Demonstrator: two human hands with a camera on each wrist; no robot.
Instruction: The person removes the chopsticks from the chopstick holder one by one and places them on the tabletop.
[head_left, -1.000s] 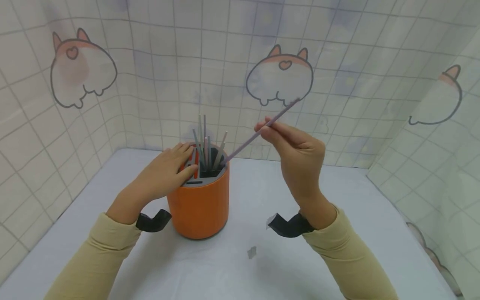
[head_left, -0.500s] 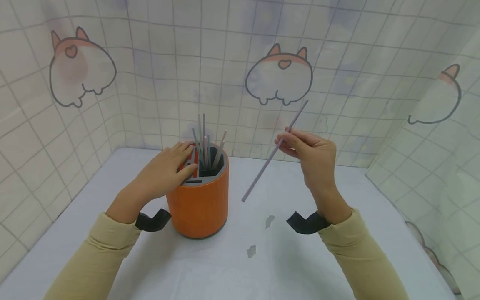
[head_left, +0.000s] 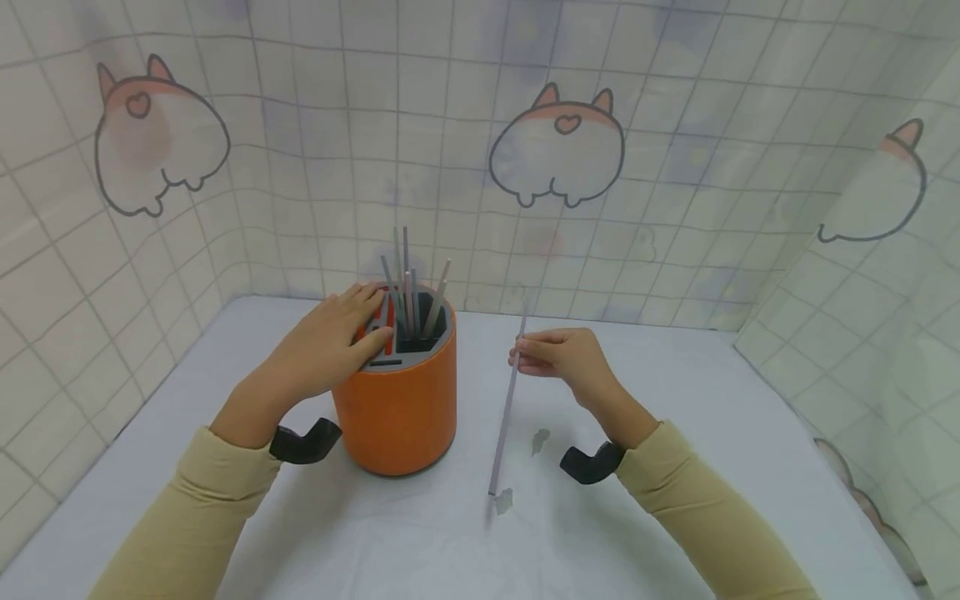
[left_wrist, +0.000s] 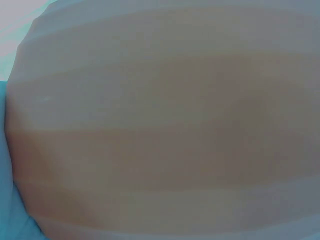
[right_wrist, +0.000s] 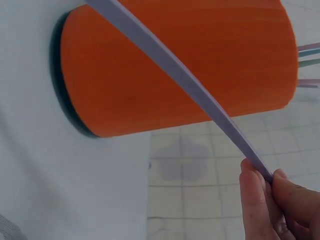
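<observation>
An orange cylindrical holder [head_left: 397,408] with a grey slotted top stands on the white table, with several thin sticks [head_left: 408,287] upright in it. My left hand [head_left: 330,346] rests flat on the holder's top, fingers straight. My right hand [head_left: 555,357] pinches a long lilac stick [head_left: 506,412] near its upper end, to the right of the holder. The stick slants down toward me and its lower tip touches the table. In the right wrist view the lilac stick [right_wrist: 180,75] crosses in front of the orange holder [right_wrist: 200,65], held between my fingertips [right_wrist: 265,185]. The left wrist view is filled by a blurred orange surface.
The white table [head_left: 675,433] is enclosed by tiled walls with cartoon prints at the back, left and right. Two small grey marks [head_left: 540,440] lie on the table by the stick's lower tip. Black wrist straps [head_left: 303,442] sit on both of my arms.
My right hand drew the lilac stick away from the holder, then lowered it to the right until its tip met the table. The left hand stayed on the holder.
</observation>
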